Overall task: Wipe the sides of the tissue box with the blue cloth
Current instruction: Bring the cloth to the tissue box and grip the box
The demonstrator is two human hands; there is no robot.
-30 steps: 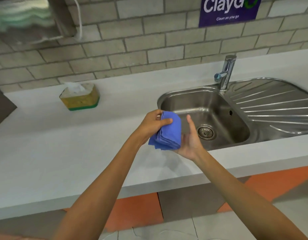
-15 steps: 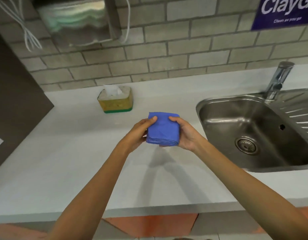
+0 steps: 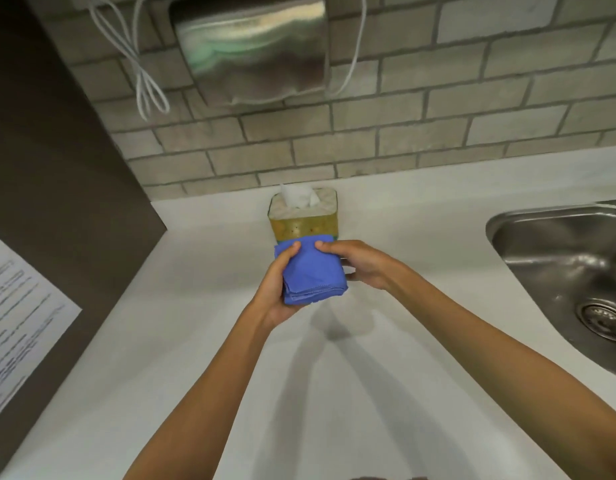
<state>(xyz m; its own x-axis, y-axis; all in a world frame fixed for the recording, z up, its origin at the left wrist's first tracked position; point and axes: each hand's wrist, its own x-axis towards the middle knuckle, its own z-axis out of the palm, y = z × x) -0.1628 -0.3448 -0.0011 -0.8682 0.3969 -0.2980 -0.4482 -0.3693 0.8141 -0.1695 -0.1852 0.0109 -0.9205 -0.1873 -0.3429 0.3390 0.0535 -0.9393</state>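
Note:
A folded blue cloth [image 3: 311,271] is held above the white counter [image 3: 195,341] by both hands. My left hand [image 3: 275,292] grips its left edge and underside, thumb on top. My right hand [image 3: 358,261] pinches its upper right corner. Just behind the cloth stands the tissue box [image 3: 304,220], yellow-sided with a green base and a white tissue sticking out of the top. The cloth covers the lower part of the box's front side; whether they touch I cannot tell.
A steel sink [image 3: 569,265] lies at the right. A brick wall carries a metal dispenser [image 3: 254,50] and a looped white cable [image 3: 143,77]. A dark panel [image 3: 57,168] with a printed sheet [image 3: 15,317] bounds the counter on the left.
Both hands carried the cloth from over the sink leftwards and forwards, up to the front of the tissue box. My right hand went from open beside the cloth to gripping it.

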